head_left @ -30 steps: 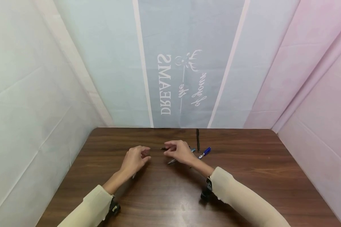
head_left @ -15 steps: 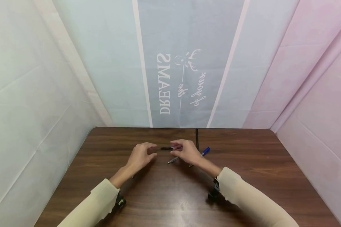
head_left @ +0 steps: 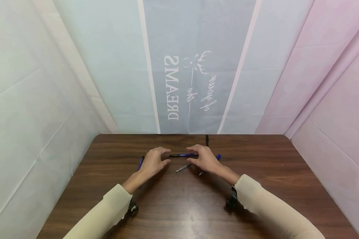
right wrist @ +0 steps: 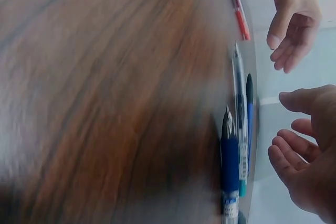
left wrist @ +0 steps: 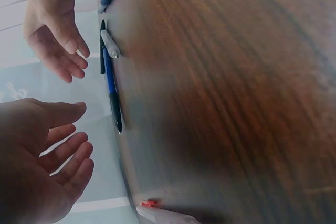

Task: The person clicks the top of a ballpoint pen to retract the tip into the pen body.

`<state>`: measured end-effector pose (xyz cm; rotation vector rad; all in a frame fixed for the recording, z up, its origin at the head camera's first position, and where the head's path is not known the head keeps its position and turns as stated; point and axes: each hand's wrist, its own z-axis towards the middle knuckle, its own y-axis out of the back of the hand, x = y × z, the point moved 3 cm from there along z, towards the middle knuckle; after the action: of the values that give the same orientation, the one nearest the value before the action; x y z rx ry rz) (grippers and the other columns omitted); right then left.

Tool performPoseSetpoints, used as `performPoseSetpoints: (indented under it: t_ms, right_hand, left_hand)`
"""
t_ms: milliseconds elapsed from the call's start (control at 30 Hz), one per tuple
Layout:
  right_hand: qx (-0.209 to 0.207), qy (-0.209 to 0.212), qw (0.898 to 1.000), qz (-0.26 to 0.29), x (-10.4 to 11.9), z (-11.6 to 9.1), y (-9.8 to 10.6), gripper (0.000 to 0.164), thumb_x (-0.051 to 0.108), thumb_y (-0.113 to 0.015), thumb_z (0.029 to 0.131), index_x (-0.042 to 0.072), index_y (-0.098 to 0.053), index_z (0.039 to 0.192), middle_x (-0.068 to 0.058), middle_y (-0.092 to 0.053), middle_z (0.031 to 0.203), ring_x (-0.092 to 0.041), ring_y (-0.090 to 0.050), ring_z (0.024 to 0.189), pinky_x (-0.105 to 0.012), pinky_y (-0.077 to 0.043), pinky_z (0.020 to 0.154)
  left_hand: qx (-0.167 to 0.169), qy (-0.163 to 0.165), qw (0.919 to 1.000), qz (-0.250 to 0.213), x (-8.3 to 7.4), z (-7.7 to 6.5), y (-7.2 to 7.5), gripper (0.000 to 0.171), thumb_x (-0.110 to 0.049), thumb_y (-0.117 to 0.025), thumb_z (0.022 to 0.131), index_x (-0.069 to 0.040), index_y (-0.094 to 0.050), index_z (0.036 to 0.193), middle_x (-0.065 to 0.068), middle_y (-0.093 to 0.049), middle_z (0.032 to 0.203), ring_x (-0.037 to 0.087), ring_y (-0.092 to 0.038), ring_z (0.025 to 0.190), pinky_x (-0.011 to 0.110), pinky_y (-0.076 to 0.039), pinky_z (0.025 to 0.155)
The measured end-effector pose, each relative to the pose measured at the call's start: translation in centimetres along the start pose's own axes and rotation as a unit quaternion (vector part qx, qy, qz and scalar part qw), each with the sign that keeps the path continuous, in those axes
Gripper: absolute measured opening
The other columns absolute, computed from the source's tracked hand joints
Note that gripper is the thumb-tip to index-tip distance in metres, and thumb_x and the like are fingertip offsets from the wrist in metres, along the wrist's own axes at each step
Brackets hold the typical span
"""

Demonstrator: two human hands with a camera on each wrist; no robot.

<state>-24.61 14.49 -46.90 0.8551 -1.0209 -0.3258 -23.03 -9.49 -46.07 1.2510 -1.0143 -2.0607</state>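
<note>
Cloth backdrop: a pale printed sheet [head_left: 122, 59] with the word DREAMS stands behind the far edge of the table.
Table: dark brown wood grain [head_left: 182, 205], with several pens lying flat on it.
Sleeves: cream, one on each forearm [head_left: 98, 215], each with a black gadget [head_left: 133, 207] at the wrist.
Left hand: the hand [head_left: 152, 162] is held above the wood, thumb and fingers spread wide in a curve, gripping nothing.
Right hand: the hand [head_left: 205, 159] mirrors it, also wide and holding nothing, its fingertips facing the left hand's.
Pen between the hands: the blue-and-black pen [head_left: 182, 155] lies crosswise, its dark tip near the left fingertips, its other end running in under the right hand.
Pens by the right hand: a clear pen [head_left: 183, 168] points out from under its thumb; a blue-ended pen [head_left: 218, 157] passes beneath the palm; a black pen [head_left: 207, 139] lies just beyond it.
Pen by the left hand: a blue pen [head_left: 140, 163] lies just outside it.
Red pen: a red-marked pen [right wrist: 239, 11] shows near the left hand in the right wrist view.
</note>
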Motion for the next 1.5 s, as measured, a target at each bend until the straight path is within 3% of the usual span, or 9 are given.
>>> performPoseSetpoints:
  t_ms: [467, 667, 900, 1267, 1500]
  right_hand:
    - [-0.002, 0.005, 0.999, -0.037, -2.2, 0.1, 0.6, 0.05, 0.014, -0.084, 0.092, -0.002, -0.067, 0.137, -0.019, -0.071, 0.126, -0.034, -0.071, 0.113, -0.05, -0.061, 0.093]
    - [-0.006, 0.008, 0.999, -0.041, -3.3, 0.5, 0.5, 0.049, 0.012, -0.086, 0.09, -0.001, -0.069, 0.134, -0.016, -0.073, 0.121, -0.031, -0.072, 0.108, -0.047, -0.061, 0.092]
    - [-0.004, 0.015, 1.0, -0.019, -4.0, 1.0, 0.4, 0.046, 0.006, -0.087, 0.088, -0.003, -0.071, 0.13, -0.014, -0.076, 0.111, -0.026, -0.074, 0.097, -0.042, -0.063, 0.086]
    - [0.008, -0.002, 1.0, 0.002, -4.6, 1.3, 0.1, 0.044, 0.0, -0.083, 0.089, -0.005, -0.07, 0.131, -0.013, -0.077, 0.11, -0.027, -0.074, 0.098, -0.043, -0.062, 0.088]
    - [0.01, -0.022, 1.0, 0.02, -5.0, 1.5, -0.1, 0.043, -0.002, -0.082, 0.09, -0.004, -0.07, 0.131, -0.011, -0.078, 0.107, -0.025, -0.074, 0.096, -0.042, -0.062, 0.087]
  left_hand:
    - [0.039, 0.003, 0.9991, 0.015, -0.5, 1.2, -1.6, 0.041, -0.013, -0.088, 0.088, -0.007, -0.076, 0.127, 0.013, -0.073, 0.129, 0.036, -0.067, 0.123, 0.05, -0.056, 0.105]
    - [0.035, -0.008, 0.9993, 0.014, -0.5, 1.6, -2.4, 0.039, -0.012, -0.088, 0.087, -0.006, -0.076, 0.124, 0.014, -0.075, 0.126, 0.037, -0.068, 0.121, 0.05, -0.055, 0.105]
    - [0.032, -0.01, 0.9994, 0.005, -0.3, 2.0, -2.7, 0.037, -0.011, -0.088, 0.087, -0.004, -0.077, 0.122, 0.015, -0.075, 0.125, 0.035, -0.07, 0.12, 0.05, -0.056, 0.103]
    - [0.058, 0.013, 0.9981, -0.017, 0.1, 2.6, -3.3, 0.037, -0.011, -0.086, 0.09, -0.003, -0.076, 0.125, 0.015, -0.074, 0.127, 0.034, -0.069, 0.122, 0.049, -0.056, 0.104]
    - [0.059, 0.016, 0.998, -0.018, 0.4, 3.0, -3.8, 0.033, -0.009, -0.086, 0.089, -0.003, -0.077, 0.12, 0.012, -0.076, 0.118, 0.03, -0.072, 0.113, 0.046, -0.058, 0.099]
